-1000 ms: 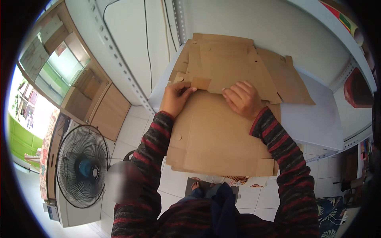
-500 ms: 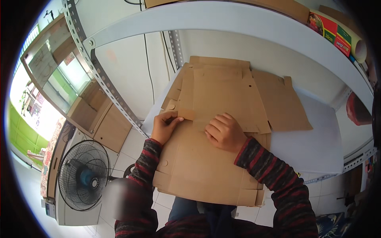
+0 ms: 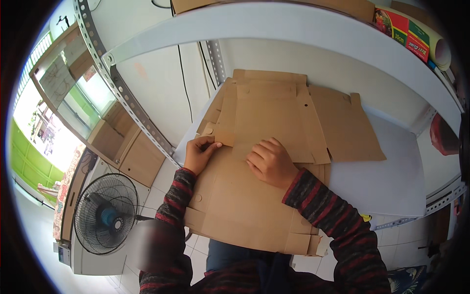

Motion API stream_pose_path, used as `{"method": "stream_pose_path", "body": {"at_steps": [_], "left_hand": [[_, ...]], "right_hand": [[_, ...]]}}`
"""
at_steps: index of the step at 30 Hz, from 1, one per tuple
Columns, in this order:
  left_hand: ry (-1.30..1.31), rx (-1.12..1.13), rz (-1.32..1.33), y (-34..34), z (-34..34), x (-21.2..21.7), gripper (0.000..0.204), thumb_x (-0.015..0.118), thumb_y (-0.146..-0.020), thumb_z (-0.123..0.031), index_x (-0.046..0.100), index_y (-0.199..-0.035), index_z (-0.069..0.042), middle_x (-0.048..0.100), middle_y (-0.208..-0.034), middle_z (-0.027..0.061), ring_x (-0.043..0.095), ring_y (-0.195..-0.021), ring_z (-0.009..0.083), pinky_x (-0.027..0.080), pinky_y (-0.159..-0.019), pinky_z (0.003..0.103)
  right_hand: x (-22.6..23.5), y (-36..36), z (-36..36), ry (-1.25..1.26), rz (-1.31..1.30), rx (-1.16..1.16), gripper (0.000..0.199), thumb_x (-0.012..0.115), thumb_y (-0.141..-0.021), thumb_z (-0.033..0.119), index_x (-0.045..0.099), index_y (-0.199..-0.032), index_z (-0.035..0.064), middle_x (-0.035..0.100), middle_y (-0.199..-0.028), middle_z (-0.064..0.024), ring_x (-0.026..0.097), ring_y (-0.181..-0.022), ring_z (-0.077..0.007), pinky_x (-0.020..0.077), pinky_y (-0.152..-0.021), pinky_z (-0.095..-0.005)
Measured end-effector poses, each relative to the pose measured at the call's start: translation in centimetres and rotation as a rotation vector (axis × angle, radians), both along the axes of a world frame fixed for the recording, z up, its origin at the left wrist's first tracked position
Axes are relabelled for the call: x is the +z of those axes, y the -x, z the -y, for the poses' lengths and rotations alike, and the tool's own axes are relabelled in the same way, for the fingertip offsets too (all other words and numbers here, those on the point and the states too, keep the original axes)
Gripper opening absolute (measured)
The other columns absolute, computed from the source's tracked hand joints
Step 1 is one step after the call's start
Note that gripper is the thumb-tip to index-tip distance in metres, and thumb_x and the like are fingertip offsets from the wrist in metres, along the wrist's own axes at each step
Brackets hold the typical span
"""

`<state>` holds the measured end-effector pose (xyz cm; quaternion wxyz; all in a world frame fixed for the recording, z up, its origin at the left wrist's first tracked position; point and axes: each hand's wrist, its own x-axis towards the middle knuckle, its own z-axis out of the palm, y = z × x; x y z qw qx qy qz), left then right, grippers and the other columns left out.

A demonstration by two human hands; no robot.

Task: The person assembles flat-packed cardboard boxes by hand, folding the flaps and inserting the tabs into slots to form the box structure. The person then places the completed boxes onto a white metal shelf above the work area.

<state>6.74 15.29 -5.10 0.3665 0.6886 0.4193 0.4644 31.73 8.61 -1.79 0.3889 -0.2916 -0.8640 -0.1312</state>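
Observation:
A flattened brown cardboard box (image 3: 235, 196) lies in front of me with its front end reaching toward my lap. Behind it, another cardboard sheet with folded flaps (image 3: 269, 117) overlaps its far part. My left hand (image 3: 199, 153) is closed at the left side, thumb and fingers pinching a small cardboard flap (image 3: 225, 137). My right hand (image 3: 270, 162) rests on the cardboard near the overlapping sheet's front edge, its fingers curled under. Its fingertips are hidden, so I cannot tell whether they grip anything.
A separate cardboard panel (image 3: 347, 127) lies to the right on the white tabletop (image 3: 382, 181). A grey metal shelf beam (image 3: 274, 22) crosses above, with a perforated upright (image 3: 122, 93) at left. A black fan (image 3: 106, 213) stands at lower left. A boxed roll (image 3: 401, 34) sits on the upper shelf.
Both hands and the front cardboard have shifted slightly left in the view. The left hand still pinches the flap, and the right hand remains curled on the cardboard.

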Motion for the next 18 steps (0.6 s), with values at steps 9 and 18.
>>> {"method": "stream_pose_path", "body": {"at_steps": [9, 18], "left_hand": [[0.009, -0.011, -0.004, 0.1, 0.2, 0.1, 0.015, 0.073, -0.087, -0.007, 0.073, -0.098, 0.004, 0.074, -0.09, 0.0057, 0.064, -0.082, 0.0083, 0.052, -0.079, 0.025], [0.014, -0.011, 0.016, 0.1, 0.4, -0.1, 0.013, 0.074, -0.087, -0.005, 0.072, -0.096, 0.004, 0.073, -0.088, 0.0044, 0.063, -0.081, 0.007, 0.051, -0.077, 0.024]], "right_hand": [[0.2, -0.5, 0.2, 0.048, -0.009, 0.016, 0.013, 0.072, -0.074, 0.007, 0.06, -0.076, 0.0075, 0.057, -0.077, -0.0062, 0.059, -0.076, -0.0239, 0.0459, -0.073, -0.0376], [-0.1, -1.5, 0.3, 0.047, -0.04, 0.048, 0.01, 0.068, -0.074, 0.008, 0.058, -0.075, 0.0071, 0.056, -0.079, -0.0061, 0.058, -0.079, -0.0232, 0.045, -0.076, -0.0373]]}}
